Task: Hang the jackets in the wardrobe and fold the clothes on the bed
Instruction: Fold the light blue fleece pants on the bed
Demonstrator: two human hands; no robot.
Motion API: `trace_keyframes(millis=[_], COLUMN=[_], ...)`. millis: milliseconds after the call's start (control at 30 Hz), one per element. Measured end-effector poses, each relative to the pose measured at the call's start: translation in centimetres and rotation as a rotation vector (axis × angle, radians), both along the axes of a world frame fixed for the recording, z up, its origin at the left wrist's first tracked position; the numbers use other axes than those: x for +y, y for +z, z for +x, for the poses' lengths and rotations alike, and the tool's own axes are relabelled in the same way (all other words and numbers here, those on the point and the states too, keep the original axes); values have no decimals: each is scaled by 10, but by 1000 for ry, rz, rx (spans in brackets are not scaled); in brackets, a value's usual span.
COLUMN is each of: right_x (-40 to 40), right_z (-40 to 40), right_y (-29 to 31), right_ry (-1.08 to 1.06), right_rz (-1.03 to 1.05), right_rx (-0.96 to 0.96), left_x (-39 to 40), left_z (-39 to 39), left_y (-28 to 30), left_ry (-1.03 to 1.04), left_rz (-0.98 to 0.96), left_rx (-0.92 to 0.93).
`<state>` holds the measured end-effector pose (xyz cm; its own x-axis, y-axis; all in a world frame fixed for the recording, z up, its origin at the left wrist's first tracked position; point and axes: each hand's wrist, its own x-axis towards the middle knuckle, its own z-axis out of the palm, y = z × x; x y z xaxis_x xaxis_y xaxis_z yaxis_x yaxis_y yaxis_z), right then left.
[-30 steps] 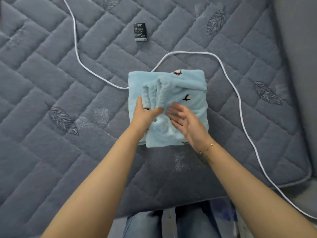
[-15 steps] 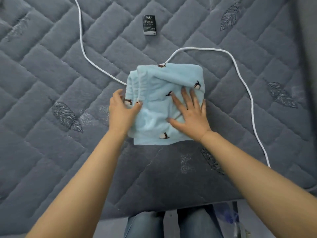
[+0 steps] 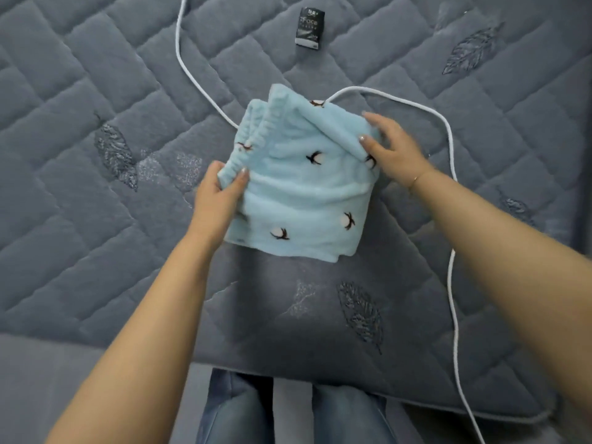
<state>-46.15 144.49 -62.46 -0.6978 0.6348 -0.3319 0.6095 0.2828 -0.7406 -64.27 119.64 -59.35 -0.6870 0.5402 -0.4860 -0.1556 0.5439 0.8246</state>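
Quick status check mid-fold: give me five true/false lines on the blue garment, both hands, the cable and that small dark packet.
1. Both hands grip the folded light blue garment. True: the left hand pinches its left edge, the right hand its upper right corner.
2. The white cable lies wholly clear of the garment. False: it runs under the garment's far edge.
3. The small dark packet rests on the garment. False: it lies apart on the quilted bed cover, farther from the person.
4. The garment bears small dark-and-white motifs. True.
5. The right hand lies flat on the bed cover. False: its thumb and fingers pinch the fabric.
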Motion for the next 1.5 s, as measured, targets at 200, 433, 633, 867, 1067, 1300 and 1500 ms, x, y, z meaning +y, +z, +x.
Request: trace_keyframes(millis=[200,433,633,867,1067,1300,1500], right_x=[8,3,-46,-114,-83,-75,-78], right_z=[-4,6,33,81,96,97,46], right_y=[-13,-12,-6,2,14,-4,15], right_ry=[-169,-195,-316,-462,-262,-85,-50], right_rz=[-177,-244,-282,-337,-212,-204,-237], right_rx=[126,101,19,97,190,-3,86], left_x=[-13,-17,-29,-53,-104,-127,-92], left_z=[-9,98,206,202,191,187,143], left_y=[-16,-1,-5,-18,-21,-21,3], left_ry=[252,767,531,824,578,257,530], left_rz=[11,-60,-29,5,-26,-122,2], left_rx=[-256,81,-312,-82,81,-86,-99])
